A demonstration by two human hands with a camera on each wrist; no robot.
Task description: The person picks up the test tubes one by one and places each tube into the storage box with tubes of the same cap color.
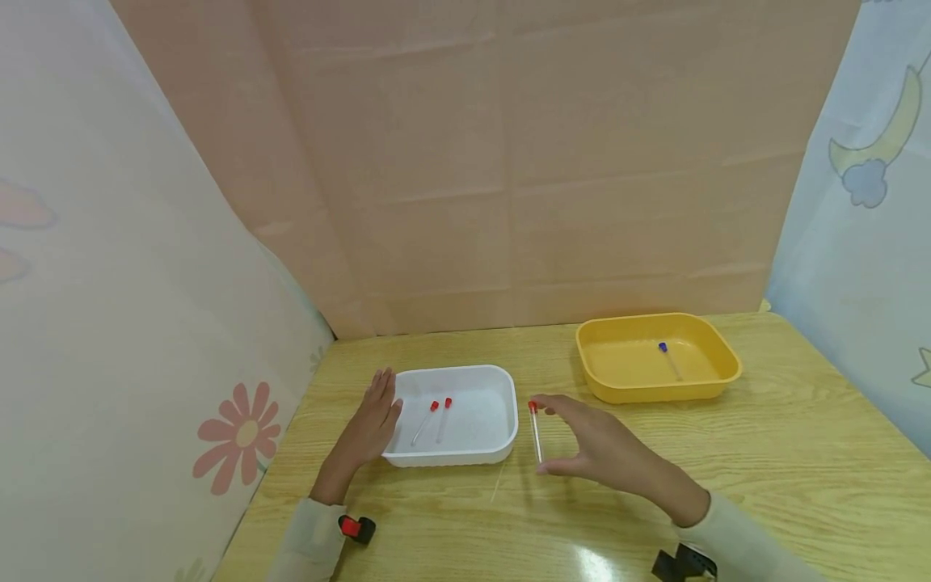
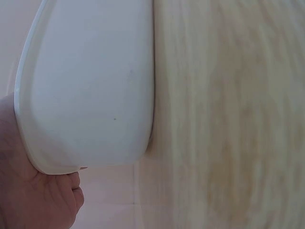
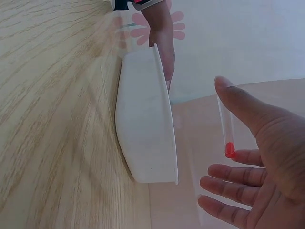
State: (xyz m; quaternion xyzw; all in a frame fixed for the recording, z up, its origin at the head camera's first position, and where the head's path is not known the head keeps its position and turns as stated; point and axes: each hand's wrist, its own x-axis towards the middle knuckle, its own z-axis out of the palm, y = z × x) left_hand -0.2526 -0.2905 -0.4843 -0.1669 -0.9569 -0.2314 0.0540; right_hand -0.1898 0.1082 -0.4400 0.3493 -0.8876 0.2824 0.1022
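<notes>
My right hand (image 1: 607,444) pinches a slim clear tube (image 1: 537,436) with a red cap, one end at the thumb and the capped end at the index finger. The other fingers stand apart from it in the right wrist view. Held upright in the head view, the tube is just right of a white tray (image 1: 507,436). My left hand (image 1: 367,424) holds that tray's left rim, thumb on the inner side and fingers along the outside. Inside the tray lie a red-capped tube (image 1: 424,423) and a second red-capped tube (image 1: 443,420).
Farther back on the right, a yellow tray (image 1: 604,392) contains a blue-capped tube (image 1: 671,360). Both trays stand on a light wooden table (image 1: 451,525). A brown paper backdrop (image 1: 502,178) rises behind it, with printed sheets at both sides.
</notes>
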